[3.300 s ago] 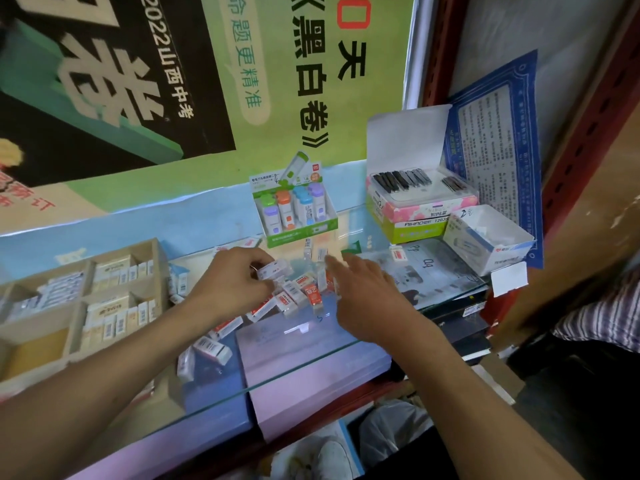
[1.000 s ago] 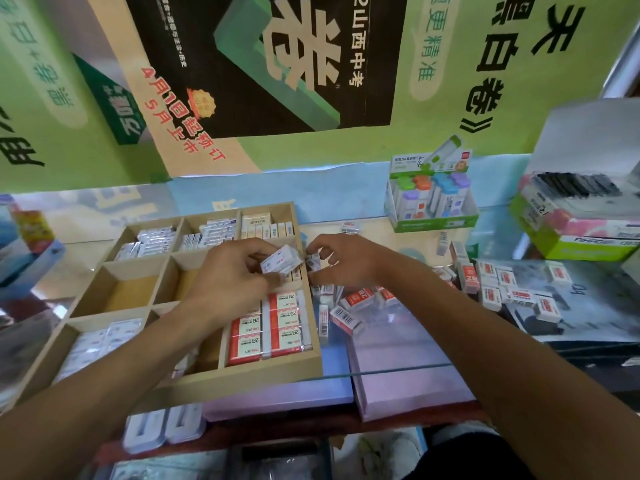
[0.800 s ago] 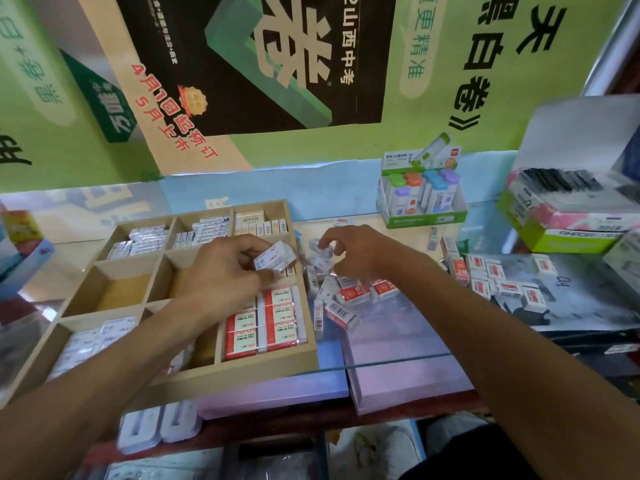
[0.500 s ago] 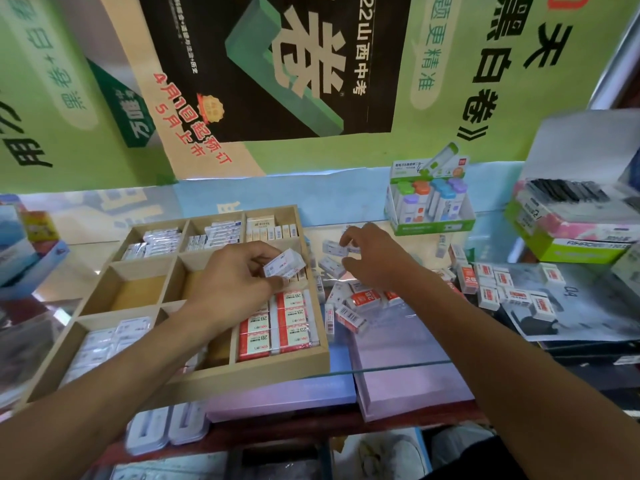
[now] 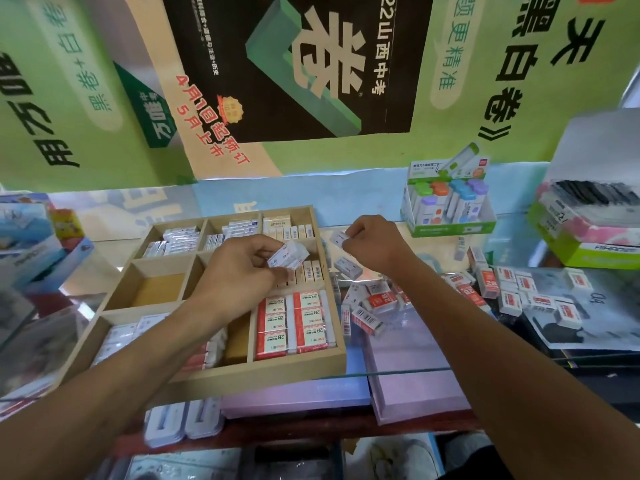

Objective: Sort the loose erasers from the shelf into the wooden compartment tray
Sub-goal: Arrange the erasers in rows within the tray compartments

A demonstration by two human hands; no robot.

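Now left hand (image 5: 239,271) pinches erasers (image 5: 288,256) above the tray (image 5: 263,374)'s middle-right compartment, their long axis running toward the tray's right wall; right hand (image 5: 372,245) pinches an eraser (image 5: 337,238) just beyond that wall.

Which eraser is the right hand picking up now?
Start at the wooden compartment tray and look just past its far right corner. There the right hand pinches a small white eraser, the only one raised off the glass; its neighbours lie flat.

Stationery shop – glass counter (image 5: 398,370), boxed correction-tape display (image 5: 448,211), exam-book poster (image 5: 294,64) behind.
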